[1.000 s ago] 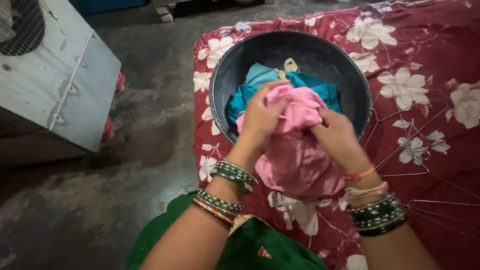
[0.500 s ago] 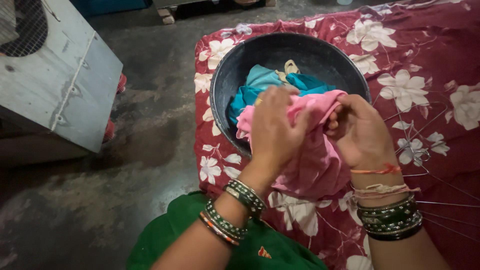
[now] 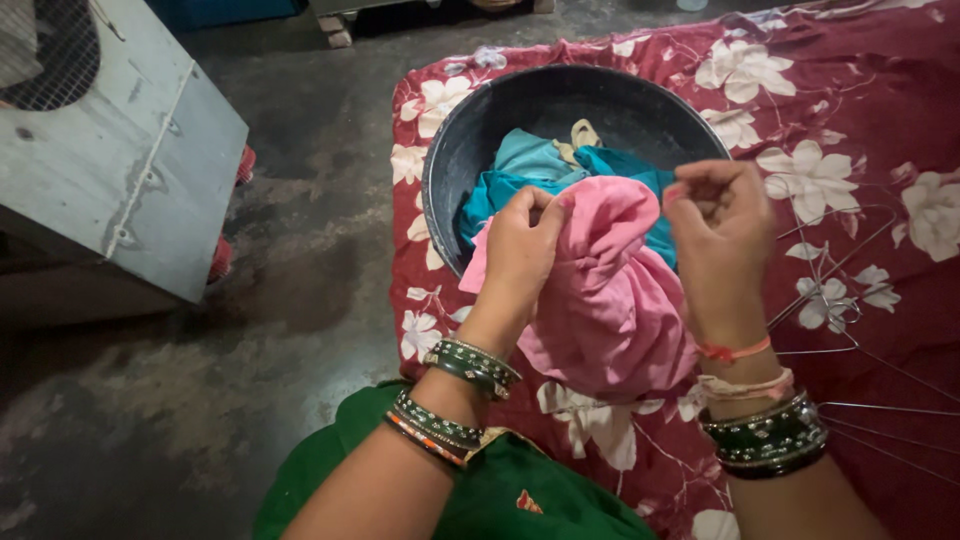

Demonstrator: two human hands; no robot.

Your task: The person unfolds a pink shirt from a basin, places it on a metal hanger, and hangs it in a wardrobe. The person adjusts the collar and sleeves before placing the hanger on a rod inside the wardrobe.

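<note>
We have the pink garment (image 3: 610, 290) lifted out of the black tub (image 3: 455, 165) and bunched between our hands, hanging over the tub's near rim and the red floral sheet (image 3: 880, 110). Our left hand (image 3: 520, 250) is closed on a fold at the garment's upper left edge. Our right hand (image 3: 720, 225) has its fingers curled, fingertips pinched together at the garment's upper right, though we cannot see how much cloth they catch. Teal clothes (image 3: 530, 165) lie in the tub behind. Wire hangers (image 3: 830, 300) lie on the sheet just to our right. We judge we are sorting out the garment's edges; the next move calls for finding the neck or shoulders and spreading it open.
</note>
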